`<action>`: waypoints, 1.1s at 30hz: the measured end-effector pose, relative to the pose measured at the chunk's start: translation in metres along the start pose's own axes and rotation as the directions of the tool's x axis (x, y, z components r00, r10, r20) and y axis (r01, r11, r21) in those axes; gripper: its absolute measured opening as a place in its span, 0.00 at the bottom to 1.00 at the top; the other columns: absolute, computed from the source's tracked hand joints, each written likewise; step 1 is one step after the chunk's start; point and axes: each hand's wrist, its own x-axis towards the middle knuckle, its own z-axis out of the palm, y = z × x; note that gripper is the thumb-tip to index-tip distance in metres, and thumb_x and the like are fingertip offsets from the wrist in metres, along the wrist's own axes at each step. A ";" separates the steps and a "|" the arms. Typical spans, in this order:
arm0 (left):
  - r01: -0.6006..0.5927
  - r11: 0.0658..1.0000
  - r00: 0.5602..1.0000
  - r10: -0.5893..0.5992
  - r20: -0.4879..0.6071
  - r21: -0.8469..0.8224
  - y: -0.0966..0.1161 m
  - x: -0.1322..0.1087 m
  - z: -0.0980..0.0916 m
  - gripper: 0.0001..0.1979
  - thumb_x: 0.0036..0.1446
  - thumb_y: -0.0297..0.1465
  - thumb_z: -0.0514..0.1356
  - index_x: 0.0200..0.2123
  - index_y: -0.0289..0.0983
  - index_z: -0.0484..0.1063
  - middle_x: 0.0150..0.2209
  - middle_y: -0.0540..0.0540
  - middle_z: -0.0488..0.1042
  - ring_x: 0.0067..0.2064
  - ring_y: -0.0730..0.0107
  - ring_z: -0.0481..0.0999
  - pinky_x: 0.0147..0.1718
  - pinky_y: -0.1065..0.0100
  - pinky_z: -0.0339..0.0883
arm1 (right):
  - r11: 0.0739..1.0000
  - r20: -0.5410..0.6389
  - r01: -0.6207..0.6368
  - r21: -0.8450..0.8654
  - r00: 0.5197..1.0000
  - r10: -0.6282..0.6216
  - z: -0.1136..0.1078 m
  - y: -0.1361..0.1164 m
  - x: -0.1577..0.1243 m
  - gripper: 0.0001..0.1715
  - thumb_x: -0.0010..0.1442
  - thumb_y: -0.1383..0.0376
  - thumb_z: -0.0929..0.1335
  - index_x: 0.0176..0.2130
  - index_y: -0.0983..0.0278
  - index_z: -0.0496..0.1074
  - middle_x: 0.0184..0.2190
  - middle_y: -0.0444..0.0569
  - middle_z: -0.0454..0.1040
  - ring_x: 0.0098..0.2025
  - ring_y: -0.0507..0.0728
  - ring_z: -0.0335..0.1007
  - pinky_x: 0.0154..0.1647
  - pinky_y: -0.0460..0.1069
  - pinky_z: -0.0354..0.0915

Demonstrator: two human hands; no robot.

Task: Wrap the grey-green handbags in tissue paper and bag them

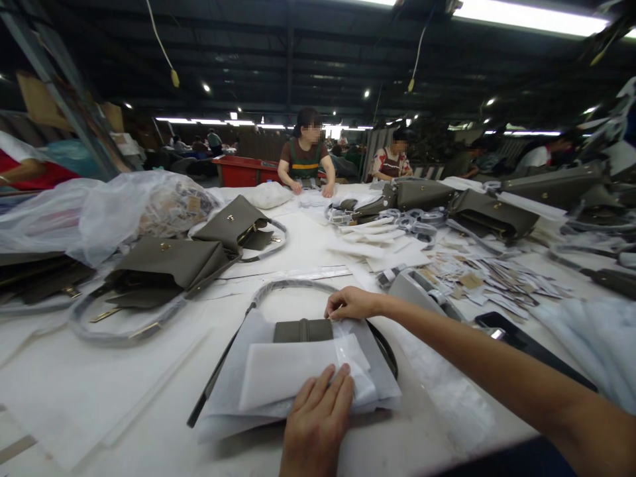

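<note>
In front of me lies a handbag wrapped in white tissue paper (pixel 223 391), with its plastic-wrapped handle (pixel 293 285) arched away from me. On top of it is an olive-grey flap or small pouch with a band (pixel 303 330), partly covered by a folded white sheet (pixel 283 371) and a clear plastic piece (pixel 355 361). My left hand (pixel 318 414) rests flat on the sheet and plastic, fingers stretched out. At the far right corner of the olive piece, my right hand (pixel 352 303) is closed in a pinch. What sits between its fingertips is too small to make out.
Olive-grey handbags (pixel 159 265) lie to the left beside a clear bag of scraps (pixel 169 205). More handbags (pixel 491 212), loose tags (pixel 487 278), a tape dispenser (pixel 422 291) and a dark phone-like object (pixel 527 348) are at the right. A co-worker (pixel 307 156) stands across the table.
</note>
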 end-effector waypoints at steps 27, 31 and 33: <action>-0.017 1.000 0.999 0.017 0.042 0.006 0.000 0.002 -0.007 0.19 0.71 0.29 0.44 0.49 0.40 0.75 0.54 0.55 0.77 0.51 0.66 0.78 0.50 0.64 0.68 | 0.786 -0.021 -0.228 -0.574 0.964 0.264 0.008 -0.040 0.003 0.08 0.53 0.64 0.70 0.33 0.61 0.80 0.38 0.51 0.81 0.41 0.61 0.76 0.37 0.48 0.63; -0.056 0.998 0.980 0.049 0.191 0.033 -0.001 0.005 -0.015 0.17 0.69 0.26 0.48 0.54 0.40 0.72 0.56 0.53 0.75 0.54 0.64 0.76 0.50 0.63 0.70 | 0.795 -0.099 -0.269 -0.543 0.961 0.258 0.015 -0.032 0.011 0.12 0.55 0.65 0.69 0.40 0.61 0.79 0.40 0.51 0.82 0.43 0.61 0.76 0.39 0.48 0.64; -0.047 0.998 0.984 0.040 0.175 0.036 -0.001 0.004 -0.015 0.17 0.68 0.25 0.49 0.53 0.40 0.72 0.55 0.52 0.76 0.54 0.64 0.77 0.50 0.63 0.71 | 0.812 -0.155 -0.273 -0.515 0.962 0.224 0.014 -0.031 0.010 0.16 0.56 0.67 0.69 0.45 0.62 0.78 0.43 0.52 0.81 0.45 0.60 0.76 0.41 0.48 0.65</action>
